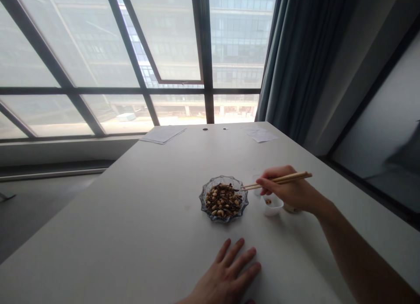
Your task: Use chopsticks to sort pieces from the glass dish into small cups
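Gripping chopsticks (pixel 278 179) in the right hand (pixel 288 190), fingers closed snugly around them, tips low and controlled at the right rim of the glass dish (pixel 205 207) of seeds (pixel 223 200); left hand (pixel 226 273) flat, fingers wide, on the table (pixel 131 207); white cup (pixel 272 206) just right of the dish.

Tall gridded window (pixel 108 89), teal curtain (pixel 295 63).

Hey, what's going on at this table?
A person holds wooden chopsticks in their right hand, tips at the rim of a glass dish heaped with seeds and nuts. A small white cup with a few pieces sits near that hand. Their left hand rests flat on the white table.
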A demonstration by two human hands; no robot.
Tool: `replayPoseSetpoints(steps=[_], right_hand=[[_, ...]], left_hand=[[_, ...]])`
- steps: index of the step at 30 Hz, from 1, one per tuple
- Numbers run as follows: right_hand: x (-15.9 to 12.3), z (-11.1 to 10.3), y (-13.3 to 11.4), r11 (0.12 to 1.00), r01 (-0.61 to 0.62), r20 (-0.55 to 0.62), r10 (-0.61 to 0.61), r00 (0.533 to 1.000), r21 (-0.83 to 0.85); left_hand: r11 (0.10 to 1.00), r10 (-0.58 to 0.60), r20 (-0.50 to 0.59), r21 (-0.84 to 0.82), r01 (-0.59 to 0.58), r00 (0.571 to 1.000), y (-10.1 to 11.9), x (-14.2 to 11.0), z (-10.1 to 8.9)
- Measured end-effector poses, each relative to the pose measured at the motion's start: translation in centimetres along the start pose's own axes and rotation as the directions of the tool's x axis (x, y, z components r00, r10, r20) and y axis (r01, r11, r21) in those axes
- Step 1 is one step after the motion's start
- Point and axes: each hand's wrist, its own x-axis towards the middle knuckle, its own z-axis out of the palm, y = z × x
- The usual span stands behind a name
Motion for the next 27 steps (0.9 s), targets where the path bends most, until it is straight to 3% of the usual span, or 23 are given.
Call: replayPoseSetpoints(steps=[4, 12, 27], right_hand=[[0.8, 1.9, 0.4, 0.981, 0.134, 0.124, -0.117, 0.985, -0.142], [1.3, 3.2, 0.7, 0.954, 0.223, 0.171, -0.190, 0.967, -0.201], [1.5, 4.1, 1.2, 0.971, 0.176, 0.114, -0.159, 0.981, -0.162]], left_hand=[[1.000, -0.002, -0.021, 0.009, 0.002, 1.000, 0.1, 0.0, 0.1], [1.000, 0.000, -0.022, 0.003, 0.000, 1.000, 0.1, 0.0, 0.3], [1.000, -0.004, -0.027, 0.008, 0.004, 1.000, 0.2, 0.0, 0.4]])
